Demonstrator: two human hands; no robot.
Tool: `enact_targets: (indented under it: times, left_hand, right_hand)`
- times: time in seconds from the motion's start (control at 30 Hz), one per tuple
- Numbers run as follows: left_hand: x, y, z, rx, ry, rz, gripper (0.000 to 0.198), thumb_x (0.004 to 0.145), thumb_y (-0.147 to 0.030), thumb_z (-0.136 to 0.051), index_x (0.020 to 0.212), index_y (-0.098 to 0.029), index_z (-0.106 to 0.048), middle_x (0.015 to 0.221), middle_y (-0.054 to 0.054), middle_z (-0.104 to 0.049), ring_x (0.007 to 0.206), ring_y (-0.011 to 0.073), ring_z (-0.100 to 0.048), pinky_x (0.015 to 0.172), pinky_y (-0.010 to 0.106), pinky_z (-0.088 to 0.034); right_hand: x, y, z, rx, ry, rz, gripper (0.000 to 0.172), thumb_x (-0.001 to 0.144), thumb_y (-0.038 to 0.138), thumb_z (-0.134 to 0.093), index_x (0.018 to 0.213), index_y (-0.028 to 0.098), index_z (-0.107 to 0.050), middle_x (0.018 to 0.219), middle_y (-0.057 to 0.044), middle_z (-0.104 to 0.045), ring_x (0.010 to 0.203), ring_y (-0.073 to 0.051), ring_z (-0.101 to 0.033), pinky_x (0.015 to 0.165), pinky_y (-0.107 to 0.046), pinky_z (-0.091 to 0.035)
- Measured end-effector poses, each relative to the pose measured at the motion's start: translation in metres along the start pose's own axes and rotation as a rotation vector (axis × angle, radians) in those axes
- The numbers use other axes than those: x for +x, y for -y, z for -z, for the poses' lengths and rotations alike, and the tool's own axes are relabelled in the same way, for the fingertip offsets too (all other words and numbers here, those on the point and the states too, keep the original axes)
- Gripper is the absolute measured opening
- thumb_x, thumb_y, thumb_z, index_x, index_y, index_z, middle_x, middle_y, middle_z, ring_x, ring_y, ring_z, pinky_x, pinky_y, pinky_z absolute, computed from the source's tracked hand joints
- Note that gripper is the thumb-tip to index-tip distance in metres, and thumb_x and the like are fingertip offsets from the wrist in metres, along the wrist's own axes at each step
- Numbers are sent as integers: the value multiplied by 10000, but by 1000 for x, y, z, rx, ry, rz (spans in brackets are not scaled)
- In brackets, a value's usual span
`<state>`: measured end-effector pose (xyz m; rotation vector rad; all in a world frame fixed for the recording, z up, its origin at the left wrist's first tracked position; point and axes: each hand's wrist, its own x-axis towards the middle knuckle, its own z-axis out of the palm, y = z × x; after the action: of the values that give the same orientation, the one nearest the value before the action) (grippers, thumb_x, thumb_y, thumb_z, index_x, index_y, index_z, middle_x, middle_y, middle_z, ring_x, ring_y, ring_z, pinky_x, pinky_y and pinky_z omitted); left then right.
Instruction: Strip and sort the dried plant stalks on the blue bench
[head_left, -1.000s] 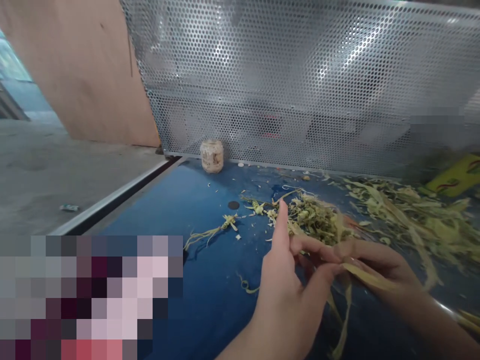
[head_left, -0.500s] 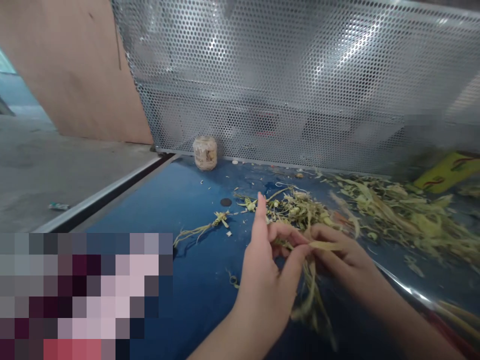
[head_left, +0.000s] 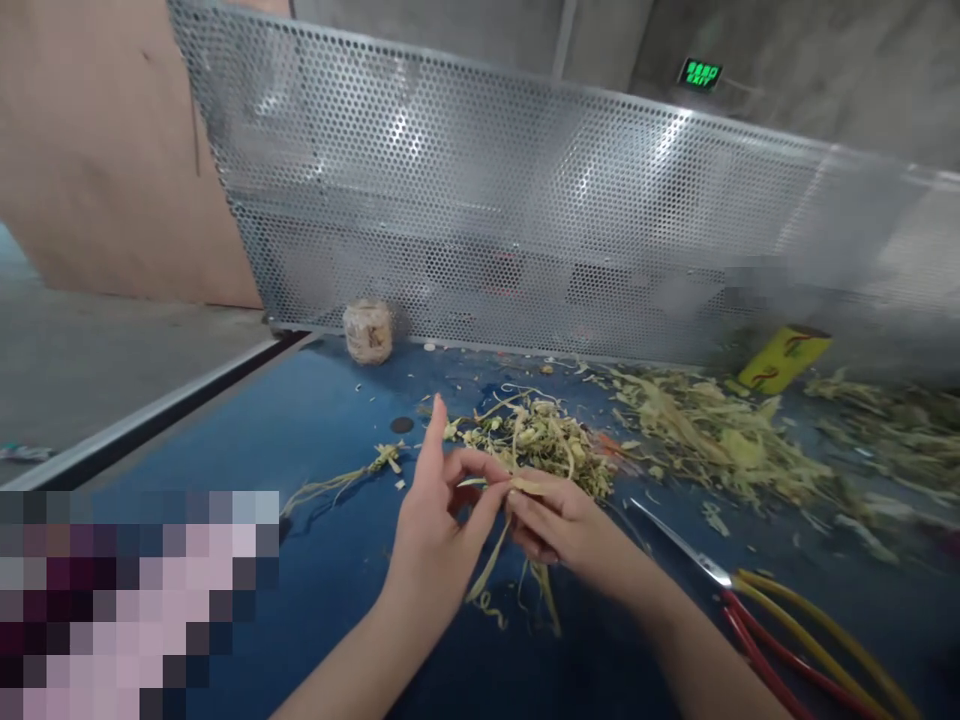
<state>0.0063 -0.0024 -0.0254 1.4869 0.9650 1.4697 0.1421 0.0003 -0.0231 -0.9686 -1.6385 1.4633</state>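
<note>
Tabletop (head_left: 315, 420) carried a heap of leaf scraps (head_left: 540, 440) just beyond the hands. Left hand (head_left: 435, 540) and right hand (head_left: 562, 525) touched above it, both pinched tight on one pale strip (head_left: 491, 565), whose long axis hung down toward the person.

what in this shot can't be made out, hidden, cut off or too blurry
Head view:
Pixelated block, lower left: masks whatever lies there.
Scissors: handles cut off by the bottom-right edge.
Green sign: lettering too small to read.
Yellow box: blurred, print unreadable.
Pale strip: its pinched part is covered by fingers of the left hand and right hand.
</note>
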Motion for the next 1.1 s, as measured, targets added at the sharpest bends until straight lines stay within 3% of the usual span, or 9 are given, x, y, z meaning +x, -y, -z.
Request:
enact_targets:
  times: [0.23, 0.43, 0.67, 0.9, 1.1]
  left_hand:
    - [3, -1, 1, -120, 11, 27, 779, 721, -211, -528, 1333, -218, -46, 717, -22, -516, 542, 75, -491, 474, 198, -440]
    - [5, -2, 1, -90, 71, 61, 869, 674, -234, -583, 1339, -190, -25, 728, -1, -531, 678, 123, -528, 515, 207, -445]
    - [6, -3, 2, -43, 83, 52, 835, 718, -245, -531, 1340, -201, 25, 685, -22, -533, 618, 103, -510, 553, 227, -445]
    - [9, 4, 3, -24, 98, 7, 823, 710, -266, -528, 1337, -166, -3, 677, -19, -532, 602, 113, -509, 531, 245, -439]
    - [11, 6, 3, 63, 82, -27, 812, 719, -294, -518, 1337, -174, -6, 681, -25, -538, 485, 87, -453, 475, 238, -412]
  right_hand:
    - [3, -1, 0, -25, -41, 7, 284, 800, 415, -436, 673, 167, -492, 497, 49, -371, 416, -49, -315, 384, -178, -237]
    - [6, 1, 1, -64, -131, 76, 298, 802, 377, -427, 586, 172, -450, 476, 49, -352, 415, -60, -321, 402, -191, -246]
    - [6, -1, 2, -175, -141, 199, 345, 822, 358, -404, 537, 165, -421, 483, 41, -381, 445, -66, -364, 463, -200, -290]
    - [8, -4, -1, -80, -125, 173, 360, 792, 436, -423, 558, 162, -430, 544, 34, -378, 444, -58, -335, 417, -190, -271]
    - [15, -9, -4, -21, -152, 213, 283, 789, 316, -423, 551, 162, -426, 480, 52, -362, 396, -46, -302, 387, -177, -243]
